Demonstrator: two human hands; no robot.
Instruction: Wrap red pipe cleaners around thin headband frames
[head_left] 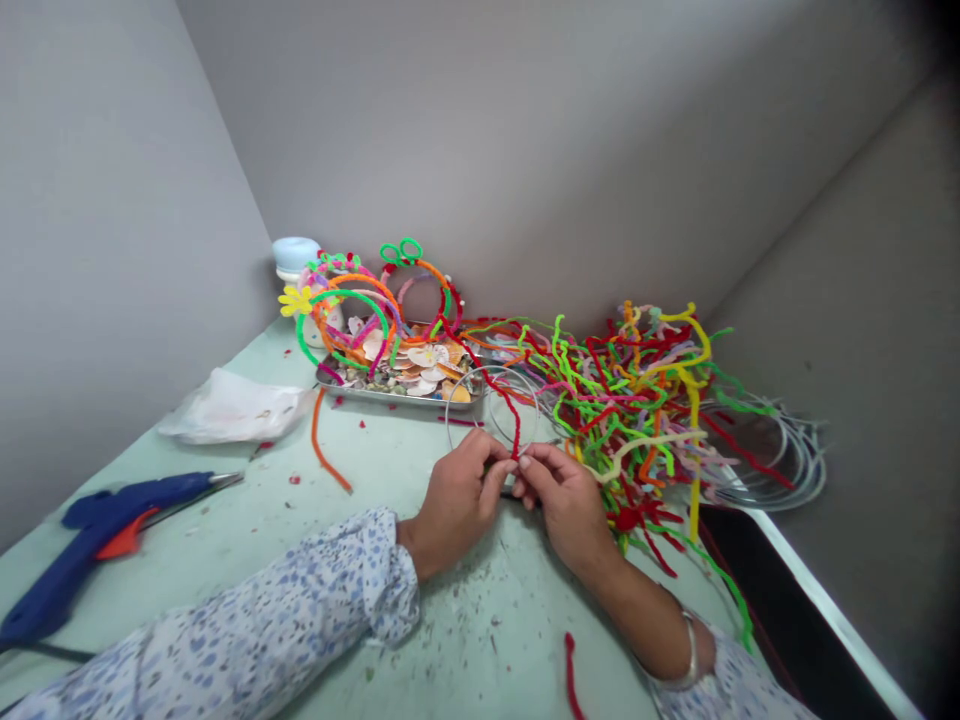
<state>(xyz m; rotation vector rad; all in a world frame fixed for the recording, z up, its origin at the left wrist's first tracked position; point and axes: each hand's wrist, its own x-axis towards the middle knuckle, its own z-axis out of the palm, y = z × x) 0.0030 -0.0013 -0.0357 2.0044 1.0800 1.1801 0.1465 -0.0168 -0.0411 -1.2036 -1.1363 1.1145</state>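
Gripping the near end of the red stem [514, 415] in a closed pinch of left hand [463, 495] and right hand [568, 503], seemingly pinching the wire [448, 402] too, just ahead of both. Ideally working close to the join, bracing with one hand while guiding with the other, and holding the loose length clear of the pile [611, 400] beyond the right hand.

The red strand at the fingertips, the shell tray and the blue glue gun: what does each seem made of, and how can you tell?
Red strand: fuzzy fibre, probably over wire; its edges look tufted.
Shell tray: likely metal, smooth and silvery, with a shiny rim.
Blue glue gun: body apparently hard plastic, from its opaque, moulded look; its silvery tip looks like metal.
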